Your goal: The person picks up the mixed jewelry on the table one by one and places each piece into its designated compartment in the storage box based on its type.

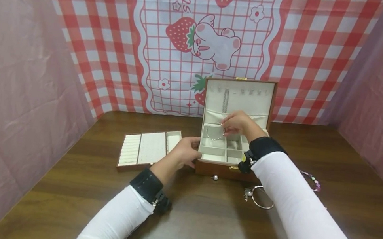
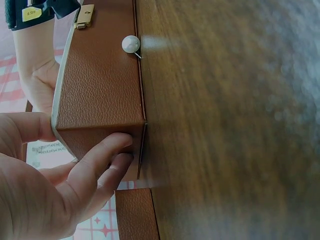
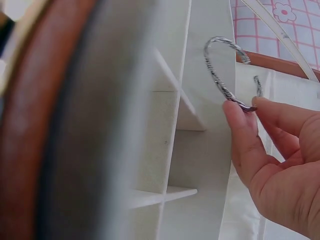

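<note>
A brown jewelry box [image 1: 214, 171] with a cream lining stands with its lid raised. My left hand [image 1: 185, 150] grips its front left corner, the thumb at the rim and the bent fingers against the side wall [image 2: 82, 142]. Over the back left compartment, my right hand [image 1: 237, 123] pinches a silver twisted cuff bracelet [image 3: 215, 76] between thumb and fingertips. The cuff's open ends point up toward the lid side in the right wrist view. A silver chain [image 1: 225, 100] hangs inside the lid.
Left of the box lies a lift-out tray [image 1: 153, 146] with ring rolls. A pearl piece [image 1: 215, 177] sits at the box's front foot. A silver bangle [image 1: 261, 206] and a purple beaded bracelet [image 1: 317, 186] lie on the right, partly behind my right sleeve.
</note>
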Available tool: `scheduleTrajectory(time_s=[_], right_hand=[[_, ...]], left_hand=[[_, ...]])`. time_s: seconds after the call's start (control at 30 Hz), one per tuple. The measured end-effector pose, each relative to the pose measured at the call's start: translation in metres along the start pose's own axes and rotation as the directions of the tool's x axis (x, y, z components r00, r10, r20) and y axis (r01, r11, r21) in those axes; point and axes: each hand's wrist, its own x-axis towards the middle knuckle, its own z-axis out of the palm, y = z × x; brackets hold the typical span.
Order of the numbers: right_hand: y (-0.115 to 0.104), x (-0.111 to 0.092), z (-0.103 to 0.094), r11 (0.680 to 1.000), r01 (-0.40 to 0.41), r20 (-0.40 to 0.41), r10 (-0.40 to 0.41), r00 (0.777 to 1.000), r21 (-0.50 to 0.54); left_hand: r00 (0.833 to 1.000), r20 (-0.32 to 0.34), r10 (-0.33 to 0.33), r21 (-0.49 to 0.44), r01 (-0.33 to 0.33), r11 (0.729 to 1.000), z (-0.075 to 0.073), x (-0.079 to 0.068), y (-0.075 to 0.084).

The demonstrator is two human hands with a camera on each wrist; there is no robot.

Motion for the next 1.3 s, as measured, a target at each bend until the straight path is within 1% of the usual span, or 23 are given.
scheduleTrajectory(time_s=[0.17,0.3,0.47,0.6,0.7,0.83,0.93,1.07,1.3], right_hand=[[0.001,0.000,0.003,0.998,-0.067,0.036,0.067,0.997,-0.018],[0.003,-0.002,0.008,0.994,-0.097,0.027,0.099,0.995,-0.055],[0.006,-0.003,0.016,0.988,-0.095,0.012,0.097,0.995,-0.121],[0.008,-0.003,0.024,0.982,-0.085,0.056,0.095,0.994,-0.166],[0.007,-0.004,0.029,0.976,-0.062,0.081,0.080,0.993,-0.207],[0.001,-0.007,0.029,0.952,-0.015,0.113,0.052,0.992,-0.305],[-0.005,-0.010,0.027,0.931,0.007,0.147,0.050,0.988,-0.364],[-0.009,-0.012,0.023,0.926,0.007,0.185,0.068,0.980,-0.377],[-0.009,-0.014,0.022,0.939,0.007,0.222,0.074,0.972,-0.345]], left_hand=[[1.000,0.006,0.009,0.000,-0.009,1.000,-0.001,0.000,-0.001],[1.000,0.008,0.011,0.009,-0.011,1.000,-0.002,-0.001,0.000],[1.000,0.004,0.007,0.019,-0.008,1.000,-0.002,-0.002,-0.001],[1.000,0.006,0.001,0.025,-0.001,1.000,-0.002,-0.002,-0.002],[1.000,0.016,0.001,0.030,-0.002,1.000,-0.003,-0.002,-0.001],[1.000,0.015,0.002,0.029,-0.003,1.000,-0.004,-0.002,0.000],[1.000,0.014,0.003,0.030,-0.003,1.000,-0.004,-0.002,0.001],[1.000,0.019,0.008,0.025,-0.008,1.000,-0.004,-0.002,0.001],[1.000,0.024,0.013,0.021,-0.013,1.000,-0.003,-0.003,0.000]])
